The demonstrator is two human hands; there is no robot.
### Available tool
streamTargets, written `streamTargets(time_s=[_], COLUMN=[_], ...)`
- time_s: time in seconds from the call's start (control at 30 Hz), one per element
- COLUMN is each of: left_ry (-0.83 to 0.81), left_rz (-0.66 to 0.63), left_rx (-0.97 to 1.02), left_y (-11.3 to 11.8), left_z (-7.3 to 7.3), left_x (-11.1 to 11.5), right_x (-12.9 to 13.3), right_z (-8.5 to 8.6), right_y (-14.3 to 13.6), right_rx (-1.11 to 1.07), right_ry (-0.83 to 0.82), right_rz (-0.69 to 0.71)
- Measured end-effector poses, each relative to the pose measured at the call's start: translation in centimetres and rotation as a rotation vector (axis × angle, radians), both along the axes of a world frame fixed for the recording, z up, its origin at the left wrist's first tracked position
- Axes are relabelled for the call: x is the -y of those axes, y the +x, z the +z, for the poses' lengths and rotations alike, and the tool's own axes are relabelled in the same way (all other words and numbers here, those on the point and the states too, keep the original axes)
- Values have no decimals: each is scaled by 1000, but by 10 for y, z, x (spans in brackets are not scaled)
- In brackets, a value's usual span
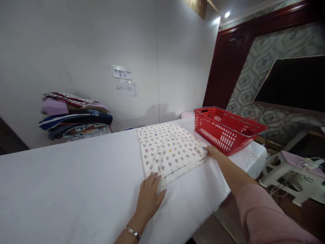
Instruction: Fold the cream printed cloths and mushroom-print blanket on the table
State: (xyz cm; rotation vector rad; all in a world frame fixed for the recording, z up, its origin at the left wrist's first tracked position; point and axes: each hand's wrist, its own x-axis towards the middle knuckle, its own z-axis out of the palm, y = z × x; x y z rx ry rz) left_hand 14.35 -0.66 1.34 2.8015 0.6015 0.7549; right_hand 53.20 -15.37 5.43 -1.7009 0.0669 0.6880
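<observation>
A folded white cloth (169,145) printed with small grey, yellow, red and blue motifs lies on the white-covered table. Its near edge shows more than one layer, with slight wrinkles across the top. At the cloth's near left corner rests my left hand (150,195), palm down, thumb apart from the fingers, fingertips touching the fabric. My right hand (212,152) pinches the near right corner between thumb and fingers; part of those fingers is hidden. Just beyond that hand stands a red plastic basket (215,135) with perforated sides.
The white table (76,189) runs along a pale wall. A stack of folded clothes (76,117) sits behind its far edge at left. Handwritten labels (124,88) are stuck to the wall. To the right are a white stool (297,169) and a dark screen (294,84).
</observation>
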Motion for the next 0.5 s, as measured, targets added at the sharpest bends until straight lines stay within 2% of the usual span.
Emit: streamTargets(time_s=[0.13, 0.3, 0.37, 0.5], left_ry=[67, 42, 27, 20], left_rz=[71, 223, 266, 292], left_rx=[-74, -254, -324, -382], left_y=[21, 25, 24, 20], left_z=[5, 8, 10, 14], left_x=[6, -7, -12, -16], right_x=[-6, -18, -19, -11], right_z=[1, 12, 10, -5], right_y=[11, 16, 15, 9], right_rx=[2, 45, 67, 115], right_ry=[-20, 88, 98, 16], right_rz=[38, 175, 215, 267])
